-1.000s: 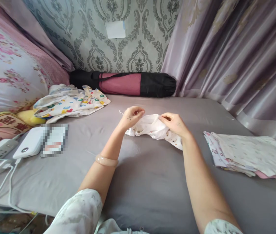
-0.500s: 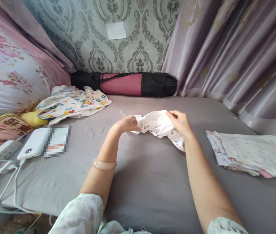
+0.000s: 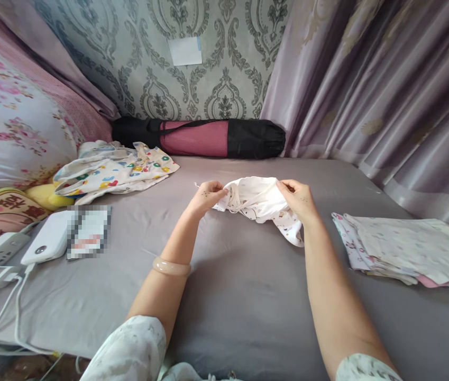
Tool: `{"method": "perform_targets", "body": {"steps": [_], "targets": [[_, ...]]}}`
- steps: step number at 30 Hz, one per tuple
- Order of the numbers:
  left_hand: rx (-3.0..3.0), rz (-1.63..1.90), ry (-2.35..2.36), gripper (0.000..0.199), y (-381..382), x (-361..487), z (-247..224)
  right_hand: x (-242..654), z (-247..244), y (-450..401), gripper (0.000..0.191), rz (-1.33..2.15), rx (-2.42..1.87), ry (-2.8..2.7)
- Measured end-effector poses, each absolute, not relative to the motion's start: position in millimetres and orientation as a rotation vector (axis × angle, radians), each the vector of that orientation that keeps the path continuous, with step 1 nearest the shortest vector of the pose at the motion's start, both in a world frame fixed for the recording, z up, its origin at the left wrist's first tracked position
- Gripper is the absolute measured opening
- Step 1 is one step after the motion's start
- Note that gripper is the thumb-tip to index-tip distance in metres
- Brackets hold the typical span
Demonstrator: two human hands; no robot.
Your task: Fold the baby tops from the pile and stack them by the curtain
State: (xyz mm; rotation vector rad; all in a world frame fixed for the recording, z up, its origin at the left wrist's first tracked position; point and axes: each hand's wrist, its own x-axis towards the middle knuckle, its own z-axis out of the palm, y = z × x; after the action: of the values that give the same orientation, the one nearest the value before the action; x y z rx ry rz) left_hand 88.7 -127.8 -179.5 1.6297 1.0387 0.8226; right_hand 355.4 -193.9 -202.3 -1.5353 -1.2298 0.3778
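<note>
A white garment with small printed figures (image 3: pixel 258 196) is bunched between my two hands, above the grey sheet (image 3: pixel 244 286). My left hand (image 3: pixel 209 197) pinches its left end, where a thin white tie sticks out behind the fingers. At the upper right edge of the cloth, my right hand (image 3: pixel 295 197) grips it between thumb and fingers. A printed part of the garment hangs down to the sheet beside my right wrist. The undersides of both grips are partly hidden.
Folded clothes (image 3: pixel 410 246) lie stacked at the right. Crumpled patterned clothes (image 3: pixel 117 166) lie at the back left. A black and pink rolled bag (image 3: pixel 196 138) rests against the wall. At the left are a power bank (image 3: pixel 47 238), a power strip (image 3: pixel 0 253) and cables.
My left hand has turned slightly and moved up, and my right hand has shifted a little to the right. The garment between them is spread slightly wider. The view has shifted slightly.
</note>
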Motion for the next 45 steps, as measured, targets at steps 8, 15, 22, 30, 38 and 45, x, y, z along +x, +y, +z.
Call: {"method": "perform_targets", "body": {"steps": [8, 15, 22, 30, 38, 45], "targets": [[1.59, 0.998, 1.0, 0.017, -126, 85, -172, 353, -192, -199, 0.045, 0.515, -1.526, -1.244], [1.854, 0.9, 1.006, 0.029, -128, 61, -141, 351, -176, -212, 0.044, 0.742, -1.425, -1.406], [2.084, 0.901, 0.981, 0.027, -141, 27, -98, 336, -137, -225, 0.04, 0.683, -1.487, -1.54], [2.189, 0.938, 0.987, 0.023, -169, -1, -57, 325, -95, -239, 0.038, 0.481, -1.506, -1.716], [2.07, 1.144, 1.046, 0.019, -164, -17, -35, 315, -40, -246, 0.032, 0.028, -1.456, -1.9], [2.12, 1.526, 1.05, 0.015, -137, -4, -36, 316, -31, -230, 0.031, -0.407, -1.392, -1.882]]}}
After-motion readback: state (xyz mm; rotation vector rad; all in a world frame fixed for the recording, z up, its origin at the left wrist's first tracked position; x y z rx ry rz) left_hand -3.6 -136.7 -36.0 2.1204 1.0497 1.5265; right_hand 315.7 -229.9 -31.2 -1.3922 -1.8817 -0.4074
